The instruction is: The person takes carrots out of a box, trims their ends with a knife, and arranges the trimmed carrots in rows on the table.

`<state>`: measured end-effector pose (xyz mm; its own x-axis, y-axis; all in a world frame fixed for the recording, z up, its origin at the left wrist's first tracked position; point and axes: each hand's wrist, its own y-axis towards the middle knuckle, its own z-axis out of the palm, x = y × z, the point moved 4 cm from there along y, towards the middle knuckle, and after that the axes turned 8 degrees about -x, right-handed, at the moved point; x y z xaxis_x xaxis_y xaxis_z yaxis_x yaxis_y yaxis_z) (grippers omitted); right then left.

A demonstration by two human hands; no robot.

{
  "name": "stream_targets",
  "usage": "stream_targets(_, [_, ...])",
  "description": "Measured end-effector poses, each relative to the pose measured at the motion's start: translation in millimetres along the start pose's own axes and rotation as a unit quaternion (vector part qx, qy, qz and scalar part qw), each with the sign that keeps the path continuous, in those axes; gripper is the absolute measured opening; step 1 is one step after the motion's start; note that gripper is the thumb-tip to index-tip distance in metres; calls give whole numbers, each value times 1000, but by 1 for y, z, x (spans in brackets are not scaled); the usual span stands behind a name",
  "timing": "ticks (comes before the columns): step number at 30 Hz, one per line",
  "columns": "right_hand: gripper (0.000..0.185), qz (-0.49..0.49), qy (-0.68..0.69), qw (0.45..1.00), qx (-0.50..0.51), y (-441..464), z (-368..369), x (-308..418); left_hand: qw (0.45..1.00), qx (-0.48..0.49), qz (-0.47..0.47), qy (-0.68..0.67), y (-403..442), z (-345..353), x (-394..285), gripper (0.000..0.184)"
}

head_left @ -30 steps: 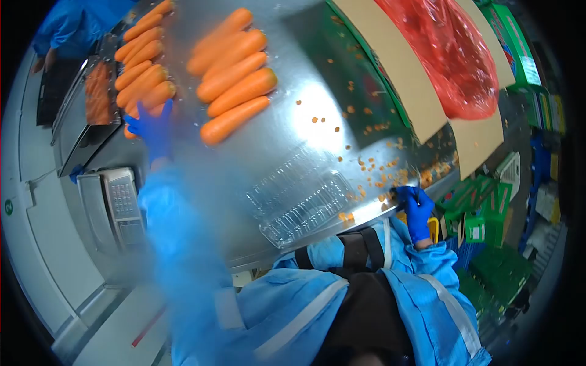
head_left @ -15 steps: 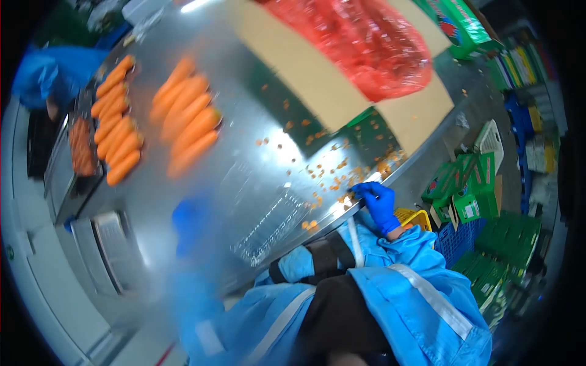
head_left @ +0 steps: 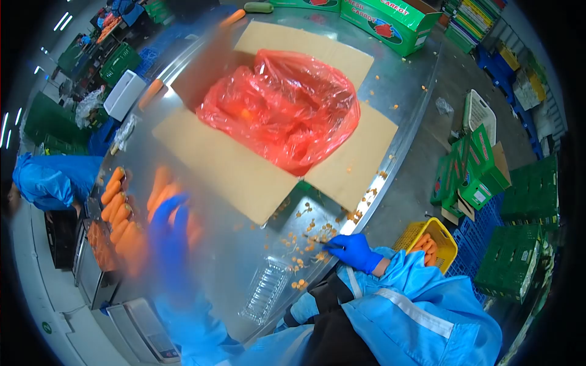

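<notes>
My left hand (head_left: 171, 244), in a blue glove and blurred, is over the near end of a row of carrots (head_left: 163, 186); whether it grips one is hidden by the blur. A second row of carrots (head_left: 117, 204) lies to its left. My right hand (head_left: 356, 252), also gloved in blue, is closed on a small dark tool (head_left: 329, 245) at the table's front edge, beside orange carrot bits (head_left: 317, 235). Between my hands lies a clear plastic tray (head_left: 267, 291). Beyond them stands an open cardboard box (head_left: 226, 171) lined with a red plastic bag (head_left: 293, 110).
A scale (head_left: 143, 332) stands at lower left, near a metal tray of packed carrots (head_left: 101, 244). A person in blue (head_left: 55, 180) is at the left. A yellow basket (head_left: 448, 244) with carrots stands right of the table, near green crates (head_left: 510, 262). Green carton (head_left: 390, 24) at the back.
The view has swung toward the box, showing more of its bag. My left hand has moved from the left row of carrots to the other row. My right hand remains at the table edge.
</notes>
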<state>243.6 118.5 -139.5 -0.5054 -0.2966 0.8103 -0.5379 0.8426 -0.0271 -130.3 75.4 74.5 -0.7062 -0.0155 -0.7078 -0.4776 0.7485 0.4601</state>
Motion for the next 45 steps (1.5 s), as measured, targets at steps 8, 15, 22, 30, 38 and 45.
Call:
stream_targets(8, [22, -26, 13, 999, 46, 26, -41, -20, 973, 228, 24, 32, 164, 201, 53, 15])
stream_targets(15, [29, -10, 139, 984, 112, 41, -45, -43, 952, 246, -135, 120, 195, 255, 185, 23])
stream_targets(22, [33, -95, 135, 975, 149, 40, -41, -55, 922, 228, -155, 273, 203, 308, 173, 30])
stream_targets(30, [26, -113, 111, 976, 150, 31, -25, -66, 989, 126, 2, 73, 192, 371, 316, 33])
stream_targets(38, [32, -58, 150, 980, 121, 43, -46, -44, 929, 211, -243, -185, 200, 263, 140, 29])
stream_targets(45, [26, -60, 123, 983, 123, 36, -49, -31, 821, 0, -429, -378, 105, 137, 42, 33])
